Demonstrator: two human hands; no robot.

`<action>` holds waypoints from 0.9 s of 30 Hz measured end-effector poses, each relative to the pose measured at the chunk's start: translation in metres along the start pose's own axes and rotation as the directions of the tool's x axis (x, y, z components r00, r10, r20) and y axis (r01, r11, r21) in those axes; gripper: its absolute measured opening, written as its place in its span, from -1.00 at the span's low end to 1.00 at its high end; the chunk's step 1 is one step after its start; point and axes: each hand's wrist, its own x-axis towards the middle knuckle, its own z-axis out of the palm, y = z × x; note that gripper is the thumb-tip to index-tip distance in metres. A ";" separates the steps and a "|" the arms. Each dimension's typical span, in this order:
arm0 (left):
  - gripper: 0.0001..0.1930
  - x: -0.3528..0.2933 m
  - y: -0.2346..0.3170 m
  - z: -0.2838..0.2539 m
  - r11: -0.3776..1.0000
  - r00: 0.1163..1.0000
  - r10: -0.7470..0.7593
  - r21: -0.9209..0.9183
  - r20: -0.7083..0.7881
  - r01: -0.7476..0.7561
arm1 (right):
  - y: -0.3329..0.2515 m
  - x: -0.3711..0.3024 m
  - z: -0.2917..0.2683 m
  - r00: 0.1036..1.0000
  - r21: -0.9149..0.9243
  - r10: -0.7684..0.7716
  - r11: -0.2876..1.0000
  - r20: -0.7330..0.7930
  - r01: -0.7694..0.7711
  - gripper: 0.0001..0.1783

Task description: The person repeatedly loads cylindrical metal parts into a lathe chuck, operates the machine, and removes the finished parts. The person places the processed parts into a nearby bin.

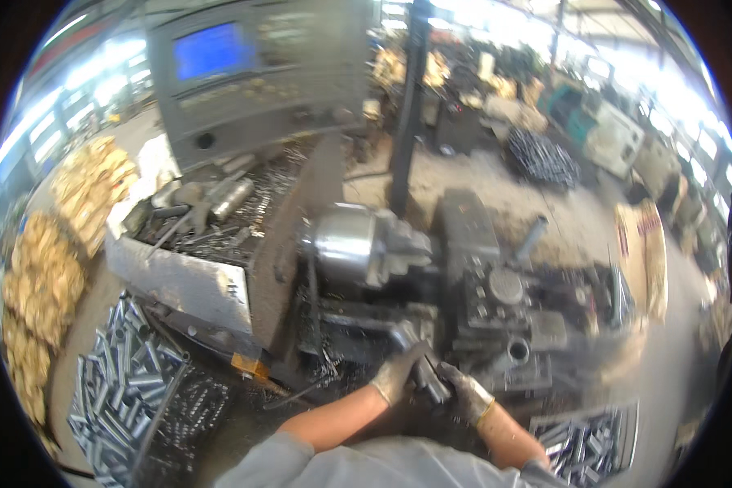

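In front of my body, below the lathe, both gloved hands meet at a grey metal tube (431, 384). My left hand (396, 379) is closed around it from the left, and the glove hides part of the metal. On the other side, my right hand (466, 394) is closed against the same tube, its fingers partly blurred. Another shiny cylindrical end (404, 333) shows just beyond my left fingers; whether it is a separate piece I cannot tell. Farther off is the lathe chuck (351, 244), with jaws facing right.
A metal chip tray (179, 276) holding tools and shavings stands left of the chuck. Cut tubes lie piled at the lower left (122, 382) and in a crate (633, 431) at the lower right. The lathe carriage (504, 325) is ahead right. A control cabinet (276, 98) rises behind.
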 end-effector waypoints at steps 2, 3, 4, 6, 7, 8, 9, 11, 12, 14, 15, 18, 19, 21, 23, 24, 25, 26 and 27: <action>-0.53 0.009 -0.022 -0.005 0.997 0.999 0.011 -0.070 -0.050 -0.014 | 0.015 0.000 -0.025 0.985 -0.395 -0.135 0.915 -0.107 0.083 -0.41; -0.56 0.011 -0.028 -0.008 0.950 0.980 0.196 0.254 -0.042 -0.179 | 0.023 0.015 -0.026 0.960 -0.545 -0.276 0.813 -0.047 0.207 -0.43; -0.58 0.014 -0.030 -0.009 0.864 0.953 0.300 0.414 0.031 -0.286 | 0.026 0.020 -0.033 0.940 -0.612 -0.338 0.751 -0.036 0.247 -0.45; -0.64 0.014 -0.032 -0.009 0.903 0.947 0.309 0.284 0.092 -0.322 | 0.031 0.027 -0.046 0.907 -0.705 -0.412 0.618 0.089 0.350 -0.49; -0.67 0.011 -0.031 -0.007 0.967 0.958 0.249 0.024 0.145 -0.255 | 0.036 0.019 -0.060 0.917 -0.681 -0.380 0.640 0.121 0.356 -0.49; -0.70 0.008 -0.030 -0.006 0.967 0.954 0.146 -0.242 0.264 -0.081 | 0.043 0.014 -0.068 0.912 -0.779 -0.410 0.577 -0.017 0.245 -0.43; -0.72 0.002 -0.027 -0.005 0.978 0.987 0.102 -0.195 0.125 -0.076 | 0.049 -0.008 -0.094 0.930 -0.837 -0.362 0.528 -0.067 0.145 -0.38; -0.71 -0.008 -0.019 -0.007 0.977 0.955 0.212 -0.029 0.209 -0.211 | 0.073 -0.065 -0.142 0.930 -0.856 -0.346 0.511 -0.126 0.074 -0.33; -0.69 -0.012 -0.013 -0.010 0.966 0.928 0.256 -0.032 0.271 -0.257 | 0.087 -0.103 -0.170 0.879 -0.840 -0.464 0.515 -0.108 0.168 -0.31; -0.64 -0.020 -0.001 -0.015 0.962 0.993 0.045 -0.271 0.112 -0.014 | 0.119 -0.171 -0.226 0.871 -0.744 -0.327 0.665 -0.366 -0.063 -0.37; -0.56 -0.023 0.004 -0.018 0.985 0.994 0.089 -0.153 0.065 -0.078 | 0.133 -0.199 -0.253 0.817 -0.550 -0.285 0.834 -0.501 -0.046 -0.50; -0.51 -0.027 0.016 -0.020 0.960 0.986 -0.105 -0.246 0.130 0.134 | 0.141 -0.246 -0.317 0.403 -0.160 -0.110 0.983 -0.908 -0.093 -0.50; -0.51 -0.027 0.017 -0.018 0.997 0.991 -0.044 -0.061 0.128 0.053 | 0.132 -0.251 -0.330 0.252 -0.125 -0.110 0.991 -0.961 -0.046 -0.26; -0.50 -0.025 0.016 -0.012 0.996 0.968 -0.035 -0.071 0.247 0.054 | 0.099 -0.238 -0.330 -0.027 -0.325 -0.437 0.706 -0.899 -0.629 -0.19; -0.50 -0.025 0.011 -0.006 0.983 0.953 -0.029 -0.165 0.300 0.082 | 0.057 -0.203 -0.293 0.020 -0.636 -0.714 0.610 -0.700 -0.473 -0.43; -0.49 -0.025 0.008 -0.002 0.989 0.961 -0.027 -0.135 0.277 0.067 | 0.038 -0.185 -0.261 0.159 -0.857 -0.850 0.467 -0.503 -0.216 -0.45; -0.48 -0.026 0.004 0.001 0.991 0.955 -0.047 -0.106 0.293 0.082 | 0.014 -0.156 -0.227 0.224 -0.965 -0.939 0.256 -0.261 -0.054 -0.37; -0.47 -0.027 0.001 0.005 0.998 0.953 -0.012 -0.054 0.303 0.030 | -0.005 -0.133 -0.189 0.321 -0.976 -0.931 0.205 -0.171 0.076 -0.31; -0.47 -0.030 -0.001 0.008 0.976 0.960 -0.072 -0.178 0.269 0.123 | -0.026 -0.107 -0.153 0.472 -0.946 -0.857 0.298 -0.207 0.127 -0.31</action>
